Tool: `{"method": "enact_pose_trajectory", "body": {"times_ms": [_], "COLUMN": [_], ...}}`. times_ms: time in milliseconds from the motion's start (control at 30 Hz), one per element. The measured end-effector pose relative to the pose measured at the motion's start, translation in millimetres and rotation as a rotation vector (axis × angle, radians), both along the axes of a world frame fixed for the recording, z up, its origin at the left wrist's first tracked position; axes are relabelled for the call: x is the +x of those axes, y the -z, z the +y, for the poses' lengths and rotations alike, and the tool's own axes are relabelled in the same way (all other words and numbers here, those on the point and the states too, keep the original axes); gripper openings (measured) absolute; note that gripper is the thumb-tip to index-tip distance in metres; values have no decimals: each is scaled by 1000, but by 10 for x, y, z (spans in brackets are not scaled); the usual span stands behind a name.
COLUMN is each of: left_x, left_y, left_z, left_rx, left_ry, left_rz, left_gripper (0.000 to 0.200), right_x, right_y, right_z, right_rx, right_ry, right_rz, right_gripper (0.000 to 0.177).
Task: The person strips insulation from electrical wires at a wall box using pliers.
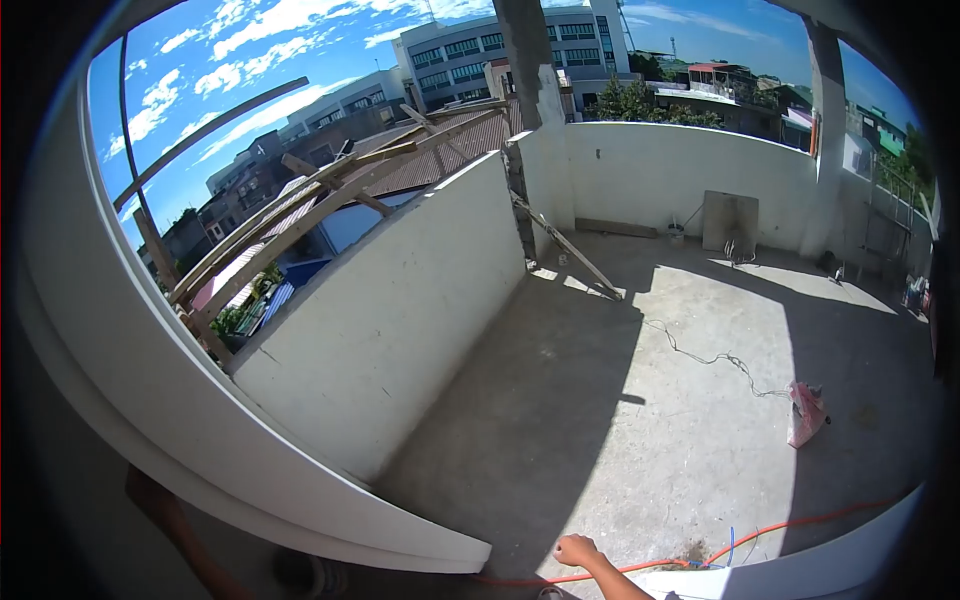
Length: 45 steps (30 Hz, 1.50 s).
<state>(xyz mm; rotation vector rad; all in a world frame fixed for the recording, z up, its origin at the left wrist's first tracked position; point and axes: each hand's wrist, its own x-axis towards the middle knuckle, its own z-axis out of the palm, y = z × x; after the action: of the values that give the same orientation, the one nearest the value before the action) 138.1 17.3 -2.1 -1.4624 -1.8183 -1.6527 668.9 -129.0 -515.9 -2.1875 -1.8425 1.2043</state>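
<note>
My right hand (575, 549) is low in the middle of the view, its fingers curled closed with nothing seen in them. Just below it, an orange hose or cord (590, 576) runs along the floor. My left hand (145, 488) is at the lower left, dark in the shade beside the white frame edge (250, 450); its fingers cannot be made out. The frame's lower end (470, 558) is left of my right hand.
Beyond lies a concrete floor (690, 400) with a thin wire (700, 358) and a pink bag (806, 415). A low wall (400, 310) bounds the left. A plank (570, 248) leans near a pillar; a square board (730, 222) leans against the back wall (660, 170).
</note>
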Motion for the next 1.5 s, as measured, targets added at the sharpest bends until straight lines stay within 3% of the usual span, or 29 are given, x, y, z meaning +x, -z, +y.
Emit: {"method": "enact_pose_trajectory", "body": {"times_ms": [200,267,333,500,700,1100,1200,1300,1400,1433,1500], "left_x": [165,82,77,141,46,25,-288,195,309,351,425], "left_y": [75,39,-97,-264,-424,-347,-232,-352,-365,-398,-373], "left_z": [-140,-213,-281,-332,-300,-292,-167,-199,-220,-261,-299], "left_rx": [162,13,-159,-160,-305,-272,-133,-160,-198,-297,-257], "left_ry": [321,288,220,417,205,-32,71,-86,-81,-54,136], "left_rz": [-352,-179,-169,-232,63,500,390,394,329,236,138], "left_gripper": [66,66,65,50,20,8,10,14,17,19,23], "right_x": [169,207,211,219,181,293,343,376,385,384,367], "right_y": [248,350,439,586,605,1044,1063,1109,1017,1003,967], "right_z": [-170,-241,-258,-225,-190,-300,-197,-81,29,43,59], "right_rx": [-69,-102,-134,-161,-183,-225,-226,-193,-158,-158,-126], "right_ry": [8,0,-16,-30,48,68,49,31,67,83,87], "right_rz": [-30,-33,-32,-42,-24,-44,-51,-62,-32,-21,-42], "right_gripper": [30,30,30,30,26,26,25,25,24,24,24]}}
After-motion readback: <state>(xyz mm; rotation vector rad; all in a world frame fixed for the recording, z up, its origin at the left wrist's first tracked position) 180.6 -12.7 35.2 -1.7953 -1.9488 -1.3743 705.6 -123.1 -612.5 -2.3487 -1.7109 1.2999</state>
